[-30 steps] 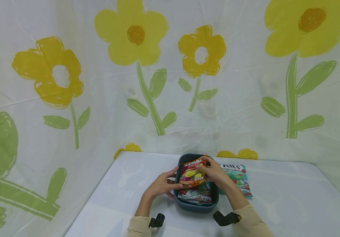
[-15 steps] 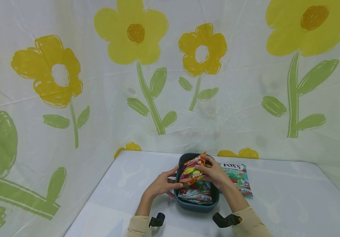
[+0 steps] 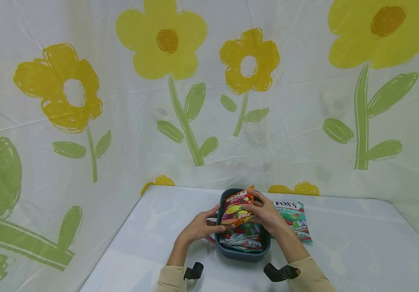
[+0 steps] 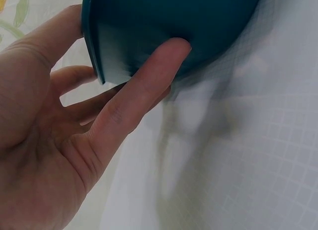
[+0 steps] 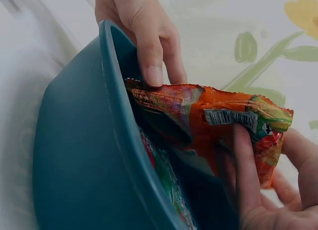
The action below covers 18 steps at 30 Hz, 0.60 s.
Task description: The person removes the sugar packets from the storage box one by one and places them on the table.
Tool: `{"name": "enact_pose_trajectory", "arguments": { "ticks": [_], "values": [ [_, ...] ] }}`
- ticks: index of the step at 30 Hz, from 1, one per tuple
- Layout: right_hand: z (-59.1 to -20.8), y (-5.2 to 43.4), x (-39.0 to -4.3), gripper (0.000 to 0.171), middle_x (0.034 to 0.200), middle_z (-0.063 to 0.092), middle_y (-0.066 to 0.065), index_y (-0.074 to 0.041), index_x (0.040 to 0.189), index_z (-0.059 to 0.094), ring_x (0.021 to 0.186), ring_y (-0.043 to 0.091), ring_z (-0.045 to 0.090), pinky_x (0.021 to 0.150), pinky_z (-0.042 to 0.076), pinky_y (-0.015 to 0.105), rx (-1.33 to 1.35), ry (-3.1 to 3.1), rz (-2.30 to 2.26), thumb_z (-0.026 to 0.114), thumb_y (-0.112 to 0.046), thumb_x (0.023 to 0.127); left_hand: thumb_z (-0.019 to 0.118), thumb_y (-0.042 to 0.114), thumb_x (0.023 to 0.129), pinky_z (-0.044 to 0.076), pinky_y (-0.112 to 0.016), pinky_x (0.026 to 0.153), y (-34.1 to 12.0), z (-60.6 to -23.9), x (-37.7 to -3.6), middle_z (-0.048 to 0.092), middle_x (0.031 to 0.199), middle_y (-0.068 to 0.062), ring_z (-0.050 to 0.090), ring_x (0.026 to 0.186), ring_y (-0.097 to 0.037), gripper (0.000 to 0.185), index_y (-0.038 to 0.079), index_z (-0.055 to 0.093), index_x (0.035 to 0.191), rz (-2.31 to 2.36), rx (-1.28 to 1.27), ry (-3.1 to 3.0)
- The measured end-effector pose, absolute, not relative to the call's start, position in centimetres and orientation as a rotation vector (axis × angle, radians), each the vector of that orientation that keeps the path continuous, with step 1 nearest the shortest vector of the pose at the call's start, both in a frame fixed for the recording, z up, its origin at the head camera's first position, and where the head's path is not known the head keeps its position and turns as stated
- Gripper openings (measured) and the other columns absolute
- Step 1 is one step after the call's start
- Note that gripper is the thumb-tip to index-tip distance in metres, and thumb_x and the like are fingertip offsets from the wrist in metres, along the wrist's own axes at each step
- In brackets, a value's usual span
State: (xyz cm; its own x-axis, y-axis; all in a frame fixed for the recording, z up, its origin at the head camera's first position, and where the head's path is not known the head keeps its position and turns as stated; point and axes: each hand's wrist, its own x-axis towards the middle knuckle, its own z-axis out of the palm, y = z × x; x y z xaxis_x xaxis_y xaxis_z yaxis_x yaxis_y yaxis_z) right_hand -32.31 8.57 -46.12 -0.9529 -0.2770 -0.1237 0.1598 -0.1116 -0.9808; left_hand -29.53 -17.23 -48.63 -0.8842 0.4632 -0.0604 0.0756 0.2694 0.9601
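— teal plastic, that tub (image 3: 244, 253) on the white table (image 3: 341, 251). how many sweet packets do you count?

— three i can be sure of. one orange packet (image 3: 236, 207) held tilted over the tub's far end, at least one red and green packet (image 3: 241, 239) lying inside the tub, and one green packet (image 3: 291, 221) flat on the table just to the right of the tub. whether more lie under the one inside, i cannot tell.

— and the hands?

— two. the right hand (image 3: 264, 215) grips the orange packet from the tub's right side, fingers curled round its edge. the left hand (image 3: 198, 228) sits at the tub's left wall, fingers fairly straight and spread; its thumb reaches over the rim and presses on the orange packet's left end.

— does the head view show that thumb clearly?

— not well. the right wrist view does: the thumb (image 5: 149, 51) comes over the tub's rim (image 5: 107, 66) onto the packet's crimped edge (image 5: 164, 98), and the right fingers (image 5: 246, 170) lie along the packet's other end. the left wrist view gives only the outside: the left fingers (image 4: 144, 86) touching the tub's outer wall (image 4: 198, 26), no packet in sight.

— anything else around the tub?

— one flower-printed sheet (image 3: 180, 93) hangs behind the table.
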Motion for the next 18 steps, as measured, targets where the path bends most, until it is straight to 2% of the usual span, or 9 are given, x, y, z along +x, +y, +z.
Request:
{"name": "enact_pose_trajectory", "arguments": {
  "ticks": [8, 18],
  "values": [
    [-46.3, 9.2, -32.2, 0.065, 0.146, 0.047, 0.021, -0.024, 0.149, 0.037, 0.107, 0.024, 0.062, 0.085, 0.061, 0.045, -0.215, 1.931, -2.126, 0.069, -0.02, 0.092, 0.073, 0.026, 0.09, 0.063, -0.044, 0.061, -17.2, -48.7, -29.5, 0.044, 0.148, -0.021, 0.064, 0.114, -0.032, 0.08, 0.021, 0.028, 0.156, 1.638, 0.489, 2.226],
    [-46.1, 9.9, -32.0, 0.063, 0.147, 0.046, 0.017, -0.026, 0.149, 0.037, 0.111, 0.023, 0.06, 0.087, 0.059, 0.044, -0.228, 1.945, -2.169, 0.067, -0.022, 0.094, 0.073, 0.026, 0.089, 0.063, -0.044, 0.06, -17.2, -48.8, -29.7, 0.056, 0.135, -0.022, 0.067, 0.108, -0.028, 0.079, 0.024, 0.03, 0.155, 1.647, 0.493, 2.219]
  ]
}}
